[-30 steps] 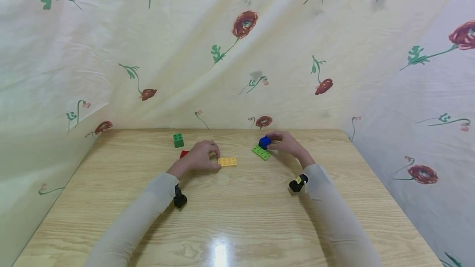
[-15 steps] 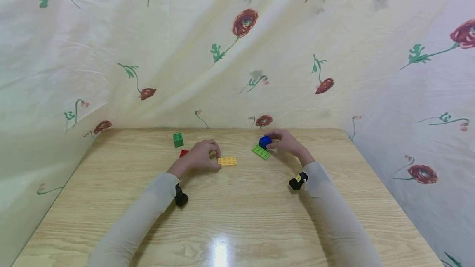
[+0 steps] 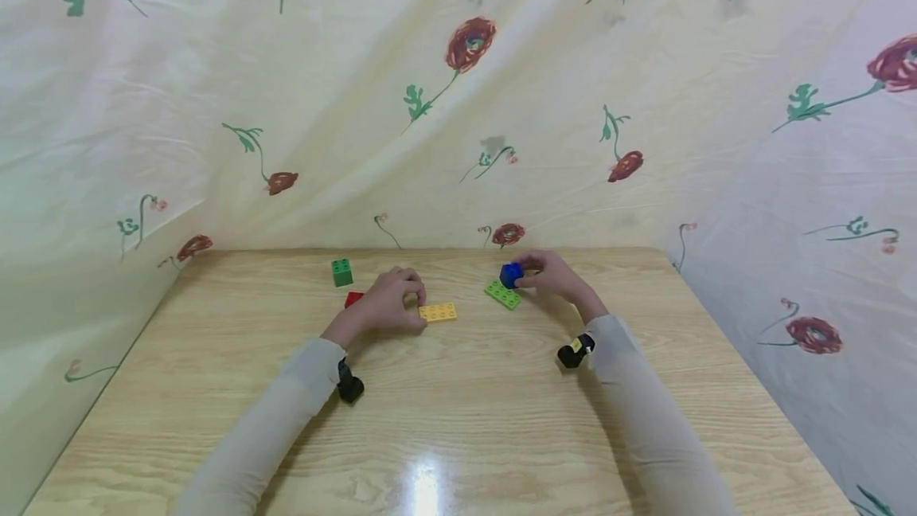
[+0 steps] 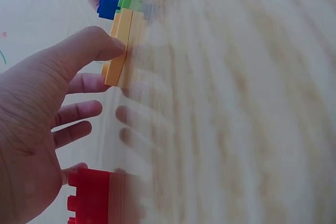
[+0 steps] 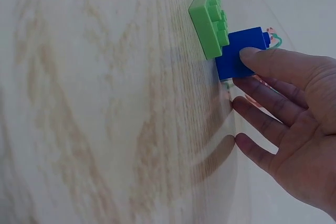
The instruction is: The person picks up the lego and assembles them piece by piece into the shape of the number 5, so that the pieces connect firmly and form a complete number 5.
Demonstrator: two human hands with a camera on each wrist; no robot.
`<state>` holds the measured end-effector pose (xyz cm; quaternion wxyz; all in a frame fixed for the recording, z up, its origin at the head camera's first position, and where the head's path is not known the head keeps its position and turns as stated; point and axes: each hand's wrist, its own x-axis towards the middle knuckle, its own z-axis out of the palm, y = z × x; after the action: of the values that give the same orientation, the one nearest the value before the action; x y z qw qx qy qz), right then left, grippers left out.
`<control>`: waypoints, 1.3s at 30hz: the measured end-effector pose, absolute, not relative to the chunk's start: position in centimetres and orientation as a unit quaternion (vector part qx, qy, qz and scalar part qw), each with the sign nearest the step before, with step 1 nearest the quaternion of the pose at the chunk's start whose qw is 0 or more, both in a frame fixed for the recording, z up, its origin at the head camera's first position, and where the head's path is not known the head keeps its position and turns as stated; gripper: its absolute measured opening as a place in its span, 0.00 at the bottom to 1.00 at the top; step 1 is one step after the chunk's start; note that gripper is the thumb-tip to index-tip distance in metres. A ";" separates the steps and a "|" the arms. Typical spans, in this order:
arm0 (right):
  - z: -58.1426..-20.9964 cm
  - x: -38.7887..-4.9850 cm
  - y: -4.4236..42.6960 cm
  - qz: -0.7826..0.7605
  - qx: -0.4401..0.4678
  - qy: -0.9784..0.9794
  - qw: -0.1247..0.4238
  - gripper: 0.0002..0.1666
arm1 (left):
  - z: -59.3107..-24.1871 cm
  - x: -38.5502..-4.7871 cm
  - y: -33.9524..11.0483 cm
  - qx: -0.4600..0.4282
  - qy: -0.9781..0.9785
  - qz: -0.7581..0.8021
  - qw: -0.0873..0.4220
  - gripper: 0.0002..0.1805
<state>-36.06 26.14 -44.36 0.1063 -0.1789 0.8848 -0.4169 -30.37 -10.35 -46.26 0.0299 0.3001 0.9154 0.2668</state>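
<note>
Thumb and forefinger of my left hand [image 3: 387, 301] pinch the left end of a flat yellow toy brick [image 3: 440, 312] on the table. In the left wrist view, the thumb presses the near side of the yellow brick [image 4: 119, 51], while the other fingers stay spread. My right hand [image 3: 552, 277] pinches a blue brick [image 3: 510, 275] between thumb and fingers. That blue brick [image 5: 239, 56] stands right behind a flat light green brick [image 5: 206, 27] in the right wrist view. Partly hidden behind the left hand is a red brick [image 3: 353, 298].
A dark green brick [image 3: 341, 272] stands at the back left of the wooden table [image 3: 458, 404]. Floral cloth [image 3: 344, 102] hangs behind the table and along both sides. Black cameras are strapped at both wrists.
Both hands keep their grips at almost the same spots. The view has shifted very slightly; no brick has clearly moved.
</note>
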 end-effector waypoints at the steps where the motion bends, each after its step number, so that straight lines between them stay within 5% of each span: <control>1: -44.8 -36.3 26.3 -0.420 -0.177 0.884 0.104 0.26 | -46.2 -30.3 -10.4 0.302 0.916 0.263 0.028 0.14; 39: -43.5 -35.7 24.9 -0.428 -0.204 0.879 0.052 0.27 | -45.7 -30.7 -10.2 0.302 0.921 0.244 0.027 0.13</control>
<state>-35.69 24.93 -43.53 0.0522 -0.2040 0.8791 -0.4277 -30.66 -10.20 -45.68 0.0272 0.3016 0.9212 0.2443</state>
